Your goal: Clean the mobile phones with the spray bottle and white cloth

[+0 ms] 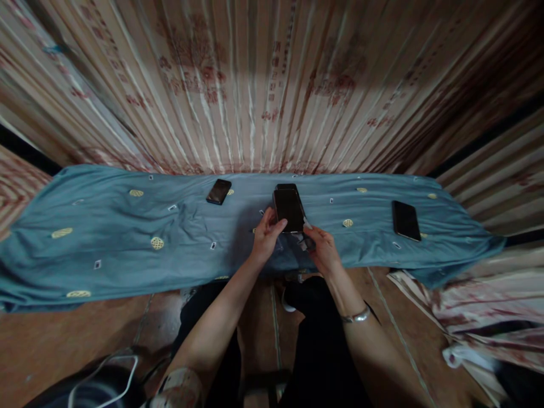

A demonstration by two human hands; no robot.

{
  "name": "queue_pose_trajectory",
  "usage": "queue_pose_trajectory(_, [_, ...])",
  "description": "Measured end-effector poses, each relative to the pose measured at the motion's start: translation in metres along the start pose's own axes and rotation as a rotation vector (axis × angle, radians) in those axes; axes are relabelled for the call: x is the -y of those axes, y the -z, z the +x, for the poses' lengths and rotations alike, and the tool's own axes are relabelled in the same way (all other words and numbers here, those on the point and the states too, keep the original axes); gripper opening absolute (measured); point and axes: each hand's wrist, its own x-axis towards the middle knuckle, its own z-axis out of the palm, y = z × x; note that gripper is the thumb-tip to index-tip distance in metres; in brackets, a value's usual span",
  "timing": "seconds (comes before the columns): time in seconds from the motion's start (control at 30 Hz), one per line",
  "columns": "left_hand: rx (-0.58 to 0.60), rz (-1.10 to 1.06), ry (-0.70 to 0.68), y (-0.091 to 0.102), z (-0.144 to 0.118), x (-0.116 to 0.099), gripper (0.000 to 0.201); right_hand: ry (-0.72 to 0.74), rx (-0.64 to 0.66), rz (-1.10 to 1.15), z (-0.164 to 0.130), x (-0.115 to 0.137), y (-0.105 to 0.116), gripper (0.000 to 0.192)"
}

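The left hand point(266, 235) grips a black smartphone point(289, 209) by its lower left edge, holding it just above the blue cloth point(106, 232), with another dark phone point(285, 187) partly hidden behind it. The right hand point(323, 249) pinches something small and pale at the phone's lower right corner; what it is cannot be told. Two more phones lie on the cloth, one to the left point(219, 191) and one well to the right point(406, 220).
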Motion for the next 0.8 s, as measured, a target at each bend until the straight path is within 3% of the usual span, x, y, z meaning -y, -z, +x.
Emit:
queue_pose_trajectory(0.1, [-0.033,0.019,-0.08,0.0,0.002,-0.005,0.034,-0.007,0.044,-0.012,-0.001,-0.003,0.0,0.028])
queue_pose_trajectory(0.23, [0.078,-0.027,-0.047,0.001,-0.003,-0.012,0.021,-0.03,0.088,-0.024,-0.001,-0.007,0.0,0.026])
queue_pose_trajectory(0.47, [0.051,-0.094,0.006,0.003,-0.005,-0.016,0.031,-0.034,0.144,-0.035,-0.002,-0.009,-0.004,0.032])
queue_pose_trajectory(0.63, [0.021,-0.155,0.049,0.0,-0.002,-0.022,0.023,-0.052,0.186,-0.038,-0.006,-0.011,-0.009,0.031])
queue_pose_trajectory(0.8, [0.092,-0.184,0.194,0.002,-0.004,-0.028,0.052,-0.049,0.227,-0.067,-0.008,-0.015,-0.01,0.035])
